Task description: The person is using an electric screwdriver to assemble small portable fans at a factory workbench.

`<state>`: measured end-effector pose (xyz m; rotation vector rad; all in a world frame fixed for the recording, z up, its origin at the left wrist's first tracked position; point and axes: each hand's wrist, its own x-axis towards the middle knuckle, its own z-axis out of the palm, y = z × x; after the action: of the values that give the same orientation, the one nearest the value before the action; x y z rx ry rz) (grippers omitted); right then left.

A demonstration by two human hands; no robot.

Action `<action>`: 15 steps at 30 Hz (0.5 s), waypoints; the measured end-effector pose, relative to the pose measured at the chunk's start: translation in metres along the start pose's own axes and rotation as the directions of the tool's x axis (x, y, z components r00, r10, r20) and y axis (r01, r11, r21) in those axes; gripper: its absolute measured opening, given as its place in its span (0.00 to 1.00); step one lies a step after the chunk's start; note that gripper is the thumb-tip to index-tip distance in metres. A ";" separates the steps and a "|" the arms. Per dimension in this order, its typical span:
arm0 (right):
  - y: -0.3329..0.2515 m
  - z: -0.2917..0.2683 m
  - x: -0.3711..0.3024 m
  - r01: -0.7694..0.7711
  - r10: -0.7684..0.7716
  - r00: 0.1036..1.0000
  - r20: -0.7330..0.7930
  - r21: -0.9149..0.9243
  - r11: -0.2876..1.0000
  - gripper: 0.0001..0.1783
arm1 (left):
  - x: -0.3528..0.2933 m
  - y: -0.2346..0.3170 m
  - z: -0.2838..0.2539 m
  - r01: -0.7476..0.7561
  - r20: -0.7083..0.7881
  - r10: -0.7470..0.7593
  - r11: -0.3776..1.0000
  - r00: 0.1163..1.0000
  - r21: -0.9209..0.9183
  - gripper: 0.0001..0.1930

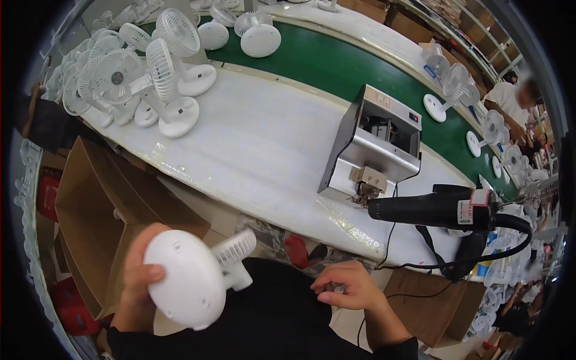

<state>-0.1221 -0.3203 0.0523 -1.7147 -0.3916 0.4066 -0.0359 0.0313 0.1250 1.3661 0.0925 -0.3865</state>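
My left hand (pixel 139 267) grips a small white desk fan (pixel 185 279) by the edge of its round base, thumb on top. The underside of the base faces up, and the fan's grille sticks out to the right. My right hand (pixel 353 285) hovers past the table's near edge with its fingers curled in; whether anything small sits between them I cannot make out. Above it, on the table, a black electric screwdriver (pixel 426 211) lies with its tip beside a silver screw feeder (pixel 375 150).
Many assembled white fans (pixel 120 78) crowd the table's left end. A green conveyor belt (pixel 324 57) carries more fans beyond the white tabletop (pixel 258 132). Cardboard boxes stand below at left (pixel 90 228) and right (pixel 432 306). A co-worker (pixel 510 102) sits at the far right.
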 end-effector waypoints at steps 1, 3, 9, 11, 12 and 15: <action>0.008 -0.005 -0.011 0.058 -0.059 0.997 -0.057 -0.016 0.998 0.09 | -0.003 -0.001 0.004 -0.129 0.052 0.125 0.989 0.991 0.077 0.34; 0.001 -0.010 -0.014 0.107 -0.107 0.992 -0.071 -0.011 0.994 0.08 | -0.001 0.021 0.007 -0.387 0.196 0.347 0.894 0.917 0.226 0.35; -0.053 -0.021 -0.039 0.301 -0.316 0.943 -0.107 -0.135 0.944 0.07 | 0.130 0.064 0.095 -0.888 0.570 0.697 0.227 0.435 0.401 0.27; -0.078 -0.033 -0.062 0.402 -0.437 0.883 -0.171 -0.202 0.893 0.15 | 0.190 0.077 0.121 -0.885 0.613 0.659 0.192 0.437 0.425 0.24; -0.092 -0.044 -0.047 0.596 -0.670 0.703 -0.238 -0.318 0.738 0.20 | 0.223 0.078 0.125 -0.855 0.598 0.633 0.221 0.491 0.469 0.23; -0.112 -0.088 -0.105 0.478 -0.617 0.517 -0.593 -0.398 0.783 0.17 | 0.339 0.057 0.147 -0.796 0.581 0.585 0.202 0.566 0.571 0.25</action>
<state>-0.1766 -0.4264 0.1827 -1.6672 -0.3878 -0.7904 0.2757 -0.1750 0.1119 2.0699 -1.0647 0.2857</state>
